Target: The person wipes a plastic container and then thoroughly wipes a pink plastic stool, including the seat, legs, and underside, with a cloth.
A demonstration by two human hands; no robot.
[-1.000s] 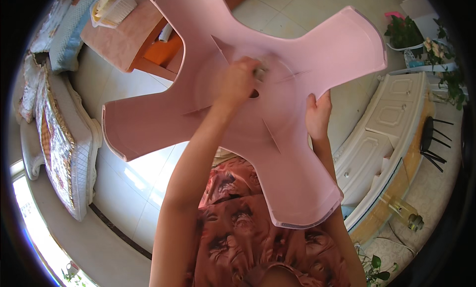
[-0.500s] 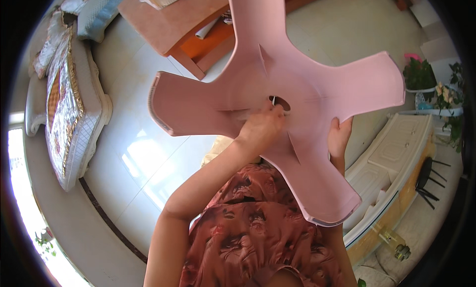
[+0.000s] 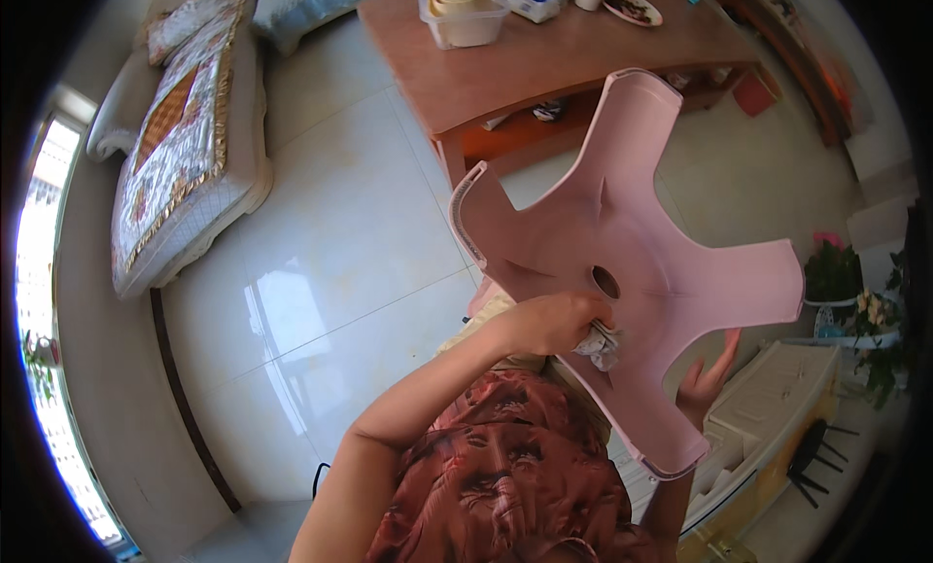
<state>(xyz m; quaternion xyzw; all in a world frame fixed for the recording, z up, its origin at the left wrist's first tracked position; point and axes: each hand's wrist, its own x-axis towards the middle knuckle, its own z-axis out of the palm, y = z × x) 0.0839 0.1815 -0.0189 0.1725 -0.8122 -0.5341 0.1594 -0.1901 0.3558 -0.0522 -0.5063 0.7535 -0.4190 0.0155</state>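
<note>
A pink plastic stool (image 3: 641, 228) with splayed legs is tilted so that its hollow underside faces me, an oval hole near its middle. My left hand (image 3: 562, 322) is closed around a crumpled whitish cloth (image 3: 601, 346), pressed against the inside of the stool just below the hole. Beside the gap between the right leg and the nearest leg, my right hand (image 3: 711, 376) has its fingers stretched out at the stool's outer side. Part of its palm and wrist is hidden behind the stool.
A brown table (image 3: 418, 62) beyond the stool bears a clear plastic tub (image 3: 465, 28) and a plate of food (image 3: 632, 9). A quilted bed (image 3: 185, 125) stands far left. White cabinets (image 3: 768, 398), a black stool (image 3: 809, 456) and potted plants (image 3: 834, 271) are at the right.
The stool has shifted right and lower in view, showing more of the table. My left hand has moved from the hole to below it, revealing the cloth. My right hand's fingers are more spread.
</note>
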